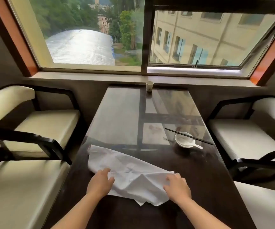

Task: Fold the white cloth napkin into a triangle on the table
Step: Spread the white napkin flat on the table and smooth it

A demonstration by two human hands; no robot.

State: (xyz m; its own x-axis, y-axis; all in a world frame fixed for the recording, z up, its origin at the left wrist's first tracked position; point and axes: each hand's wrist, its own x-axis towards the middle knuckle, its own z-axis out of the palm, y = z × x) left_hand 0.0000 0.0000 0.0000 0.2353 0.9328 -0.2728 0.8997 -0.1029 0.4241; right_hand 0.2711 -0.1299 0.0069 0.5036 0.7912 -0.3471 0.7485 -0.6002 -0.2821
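While both hands rest on the napkin [130, 172], the near part of the dark surface [204, 179] carries all the work. The left hand [100, 182] lies flat on the cloth's left near part, fingers [106, 171] spread and pressing, not pinching. The right hand [178, 187] sits on the right near corner region, its fingers [170, 179] curled down onto the cloth; whether they pinch a layer or only press, I cannot tell. The napkin lies rumpled and slanted across the near left-centre of the surface, with a raised ridge between the hands, a point hanging toward the near edge, and its far corner reaching up to the left.

Judging from this, the fold is not crisp yet. The ridge could get pressed in as a stray crease if the hands flatten before the layers are aligned. The glossy top looks slick, so a one-sided pull might drag the whole cloth instead of folding it, and the near point could slip off the edge.

Further out to the right stands a white bowl [183, 139] with a spoon [197, 146] and dark chopsticks [189, 136] laid across it, well apart from the cloth; a wide sweep of the right arm could knock them. A small cup [149, 86] stands at the far end by the window [143, 38].
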